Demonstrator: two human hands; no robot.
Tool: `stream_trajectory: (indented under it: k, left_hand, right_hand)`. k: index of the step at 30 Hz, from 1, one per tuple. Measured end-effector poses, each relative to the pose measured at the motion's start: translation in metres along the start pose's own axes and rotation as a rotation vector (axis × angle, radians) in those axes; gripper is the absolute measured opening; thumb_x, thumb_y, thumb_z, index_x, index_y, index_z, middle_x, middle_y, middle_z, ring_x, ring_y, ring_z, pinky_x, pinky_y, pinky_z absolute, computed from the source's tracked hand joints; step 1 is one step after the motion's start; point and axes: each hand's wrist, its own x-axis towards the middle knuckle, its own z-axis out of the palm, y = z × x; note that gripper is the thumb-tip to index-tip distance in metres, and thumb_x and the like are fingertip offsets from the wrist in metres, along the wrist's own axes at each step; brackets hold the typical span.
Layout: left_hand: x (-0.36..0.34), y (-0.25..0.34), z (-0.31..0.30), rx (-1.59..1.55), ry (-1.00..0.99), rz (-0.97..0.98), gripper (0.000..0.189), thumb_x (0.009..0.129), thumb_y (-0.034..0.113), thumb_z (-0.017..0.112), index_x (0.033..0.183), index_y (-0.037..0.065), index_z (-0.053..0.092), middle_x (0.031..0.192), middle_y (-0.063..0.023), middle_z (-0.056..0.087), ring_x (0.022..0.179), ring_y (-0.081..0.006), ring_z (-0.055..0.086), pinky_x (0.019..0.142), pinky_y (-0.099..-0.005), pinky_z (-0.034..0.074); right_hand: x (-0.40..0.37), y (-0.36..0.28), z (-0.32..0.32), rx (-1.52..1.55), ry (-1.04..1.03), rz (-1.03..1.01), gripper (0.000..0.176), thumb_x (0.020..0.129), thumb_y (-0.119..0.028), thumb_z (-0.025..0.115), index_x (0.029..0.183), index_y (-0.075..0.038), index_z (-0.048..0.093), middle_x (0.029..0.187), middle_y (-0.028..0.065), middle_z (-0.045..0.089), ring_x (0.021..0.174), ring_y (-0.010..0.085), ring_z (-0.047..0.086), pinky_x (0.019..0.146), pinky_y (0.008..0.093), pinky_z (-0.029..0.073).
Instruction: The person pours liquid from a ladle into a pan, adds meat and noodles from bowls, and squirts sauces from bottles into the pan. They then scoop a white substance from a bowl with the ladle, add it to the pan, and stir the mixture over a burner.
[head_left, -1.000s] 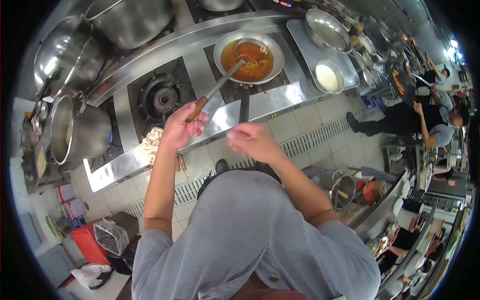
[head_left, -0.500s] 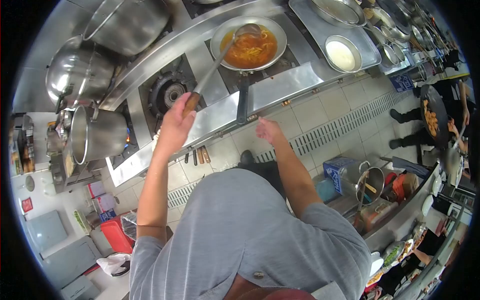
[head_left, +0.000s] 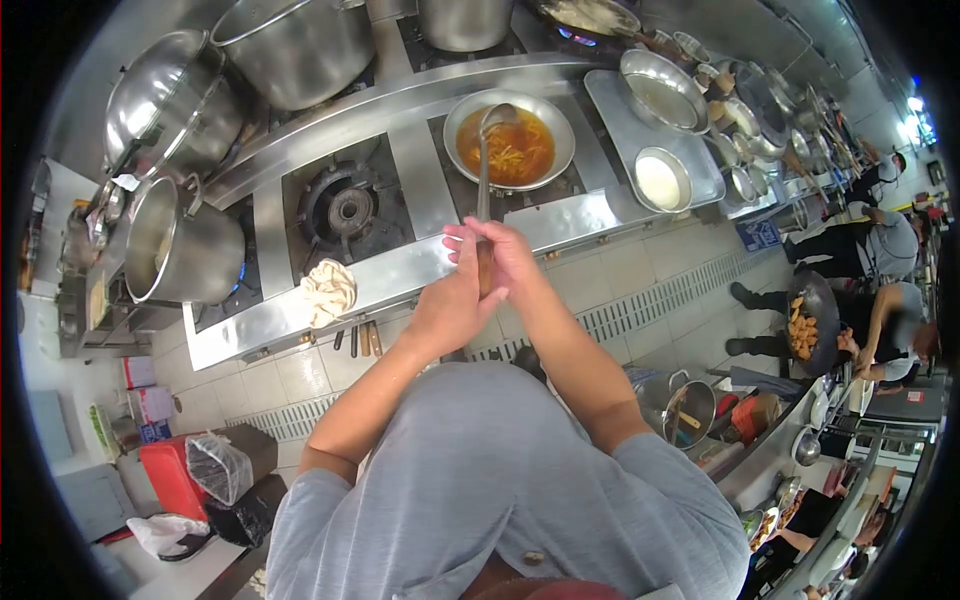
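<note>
Both hands meet at the wooden handle of a metal ladle [head_left: 484, 178]. My left hand [head_left: 452, 298] is on its left side and my right hand [head_left: 512, 258] closes from the right, with some fingers overlapping. The ladle's bowl rests in a round frying pan [head_left: 567, 160], in orange-red broth with pale yellow strips [head_left: 518, 160]. The pan sits on a burner of the steel stove; my hands hide its handle. A crumpled cream cloth [head_left: 328, 292] lies on the stove's front ledge, left of my hands.
An unlit burner [head_left: 350, 206] lies left of the pan. Large steel pots [head_left: 190, 250] stand left and behind, one over a blue flame. On the right, a tray [head_left: 615, 110] bears a bowl of white liquid [head_left: 660, 182]. A co-worker [head_left: 890, 330] holds a wok [head_left: 815, 345] of browned pieces.
My right hand has come up from beside the stove to the ladle handle. My left hand has moved right, swinging the ladle nearly straight. The view has shifted, revealing the cloth.
</note>
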Motion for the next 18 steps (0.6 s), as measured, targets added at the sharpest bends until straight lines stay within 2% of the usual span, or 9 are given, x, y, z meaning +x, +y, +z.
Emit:
stream_trajectory:
  k: [2, 3, 6, 8, 11, 14, 17, 18]
  left_hand:
    - [-0.01, 0.001, -0.014, -0.182, -0.051, 0.087, 0.088, 0.091, 0.029, 0.066, 0.155, 0.0, 0.014, 0.077, -0.0145, 0.064, 0.067, -0.0308, 0.064, 0.064, -0.0388, 0.051]
    - [-0.015, -0.014, -0.01, -0.323, -0.05, 0.115, 0.082, 0.091, 0.026, 0.069, 0.153, 0.001, 0.022, 0.073, -0.0077, 0.06, 0.063, -0.0198, 0.059, 0.063, -0.0324, 0.049]
    - [-0.036, -0.07, -0.001, -0.363, -0.027, 0.073, 0.076, 0.091, 0.027, 0.067, 0.149, -0.003, 0.029, 0.081, -0.0114, 0.067, 0.069, -0.0198, 0.065, 0.065, -0.0334, 0.05]
    - [-0.056, -0.115, 0.015, -0.518, -0.005, -0.096, 0.07, 0.091, 0.024, 0.068, 0.146, -0.004, 0.035, 0.08, -0.0096, 0.067, 0.066, -0.0153, 0.063, 0.063, -0.0315, 0.049]
    - [-0.092, -0.157, 0.027, -0.543, -0.029, -0.253, 0.067, 0.092, 0.022, 0.067, 0.144, -0.008, 0.036, 0.076, -0.0094, 0.067, 0.06, -0.0134, 0.061, 0.059, -0.0286, 0.049]
    - [-0.121, -0.175, 0.042, -0.661, -0.022, -0.341, 0.065, 0.093, 0.021, 0.066, 0.142, -0.009, 0.037, 0.074, -0.0082, 0.067, 0.058, -0.0118, 0.06, 0.055, -0.0261, 0.047]
    - [-0.129, -0.179, 0.05, -0.71, -0.013, -0.365, 0.062, 0.094, 0.022, 0.065, 0.141, -0.008, 0.038, 0.077, -0.0071, 0.067, 0.059, -0.0098, 0.06, 0.052, -0.0237, 0.046]
    - [-0.128, -0.176, 0.05, -0.703, -0.003, -0.361, 0.061, 0.094, 0.021, 0.065, 0.141, -0.008, 0.039, 0.077, -0.0073, 0.067, 0.059, -0.01, 0.06, 0.052, -0.0239, 0.046]
  right_hand:
    - [0.005, -0.001, -0.015, -0.084, 0.037, -0.007, 0.018, 0.092, -0.019, 0.068, 0.101, -0.004, 0.062, 0.084, 0.0073, 0.066, 0.069, 0.0144, 0.062, 0.06, 0.028, 0.051]
    - [0.004, -0.002, -0.022, -0.087, 0.04, -0.012, 0.015, 0.091, -0.016, 0.068, 0.096, -0.003, 0.061, 0.077, 0.0042, 0.062, 0.062, 0.0122, 0.058, 0.054, 0.0277, 0.048]
    - [-0.013, -0.026, -0.03, -0.067, 0.01, 0.022, 0.013, 0.091, -0.013, 0.068, 0.087, -0.006, 0.058, 0.074, 0.0045, 0.061, 0.056, 0.0129, 0.057, 0.047, 0.0319, 0.048]
    - [-0.028, -0.044, -0.029, -0.229, 0.042, 0.014, 0.017, 0.092, -0.017, 0.067, 0.084, -0.005, 0.057, 0.071, 0.0031, 0.059, 0.054, 0.0119, 0.055, 0.046, 0.0313, 0.047]
    - [-0.053, -0.064, -0.02, -0.593, 0.185, -0.016, 0.019, 0.092, -0.018, 0.064, 0.083, -0.003, 0.055, 0.069, 0.0034, 0.058, 0.051, 0.0129, 0.054, 0.047, 0.0309, 0.047]
    - [-0.062, -0.078, -0.037, -1.059, 0.239, -0.036, 0.017, 0.087, -0.015, 0.065, 0.09, 0.0, 0.058, 0.071, 0.0073, 0.06, 0.052, 0.0168, 0.059, 0.05, 0.033, 0.051]
    - [-0.078, -0.089, -0.042, -1.409, 0.359, -0.121, 0.029, 0.083, -0.013, 0.065, 0.107, 0.002, 0.061, 0.078, 0.0159, 0.066, 0.064, 0.0275, 0.068, 0.06, 0.0404, 0.056]
    - [-0.077, -0.091, -0.057, -1.575, 0.363, -0.269, 0.035, 0.083, -0.012, 0.065, 0.114, 0.002, 0.059, 0.082, 0.0178, 0.067, 0.069, 0.0307, 0.069, 0.064, 0.0427, 0.056]
